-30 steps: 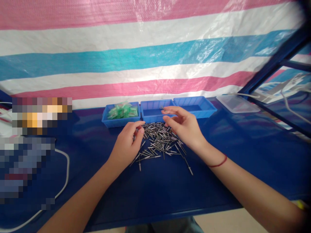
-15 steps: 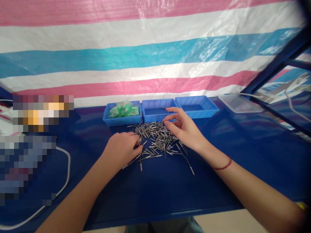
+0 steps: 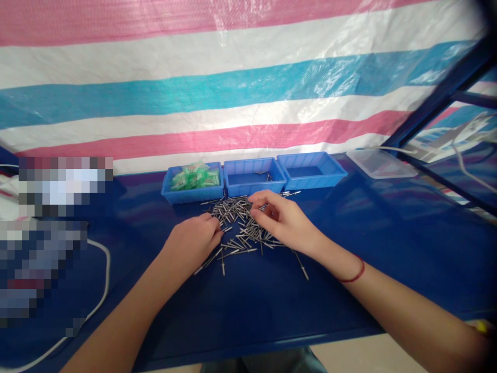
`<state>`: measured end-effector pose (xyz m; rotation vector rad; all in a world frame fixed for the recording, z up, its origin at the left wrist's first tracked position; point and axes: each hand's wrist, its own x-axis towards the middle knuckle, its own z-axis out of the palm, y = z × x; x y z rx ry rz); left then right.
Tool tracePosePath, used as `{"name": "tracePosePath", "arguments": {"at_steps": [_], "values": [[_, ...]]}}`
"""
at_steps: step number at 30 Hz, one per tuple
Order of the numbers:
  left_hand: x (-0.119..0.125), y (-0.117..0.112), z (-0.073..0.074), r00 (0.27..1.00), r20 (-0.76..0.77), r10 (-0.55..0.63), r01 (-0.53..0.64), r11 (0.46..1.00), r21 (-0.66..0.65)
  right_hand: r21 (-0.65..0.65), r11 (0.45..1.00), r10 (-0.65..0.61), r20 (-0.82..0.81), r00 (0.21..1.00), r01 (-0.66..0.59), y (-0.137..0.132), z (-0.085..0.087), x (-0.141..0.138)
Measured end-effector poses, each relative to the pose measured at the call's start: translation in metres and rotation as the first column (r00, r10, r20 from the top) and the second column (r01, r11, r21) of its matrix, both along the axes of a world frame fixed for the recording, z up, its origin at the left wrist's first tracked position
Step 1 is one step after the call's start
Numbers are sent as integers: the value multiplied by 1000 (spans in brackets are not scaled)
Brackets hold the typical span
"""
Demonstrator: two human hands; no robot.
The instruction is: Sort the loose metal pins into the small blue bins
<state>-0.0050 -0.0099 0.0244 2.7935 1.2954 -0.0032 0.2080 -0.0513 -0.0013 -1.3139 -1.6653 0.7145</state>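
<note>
A loose pile of silver blind rivets (image 3: 233, 210) lies on the blue tabletop, in front of the bins. My left hand (image 3: 196, 238) rests at the pile's left edge, thumb and fingers pinched together; whatever is between them is hidden. Over the right part of the pile hovers my right hand (image 3: 281, 217), its fingers curved and the thumb and index tips apart, with nothing visible between them. The middle blue bin (image 3: 254, 187) behind the pile contains a few rivets. A left blue bin (image 3: 194, 195) holds small green-and-clear packets (image 3: 196, 176).
A right blue bin (image 3: 316, 182) stands beside the middle one. Farther right lies a clear plastic lid (image 3: 382, 163). A white cable (image 3: 106, 269) curves across the left side of the table (image 3: 248, 311). A striped sheet (image 3: 233, 93) hangs behind, and a dark frame (image 3: 430, 109) rises at right.
My right hand has come down from the middle bin's front edge to the pile. More rivets now show in that bin. My left hand has drawn its fingertips closer together.
</note>
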Motion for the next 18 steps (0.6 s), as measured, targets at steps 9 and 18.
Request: {"name": "tracePosePath", "arguments": {"at_steps": [9,18], "values": [[16,-9,-11,889,454,-51,49,999,16,-43,999,14,-67,998,-17,-5,2,-14],[23,-16,-19,814,579,-38,56,998,-13,-52,998,30,-256,966,-45,-8,4,-16]]}}
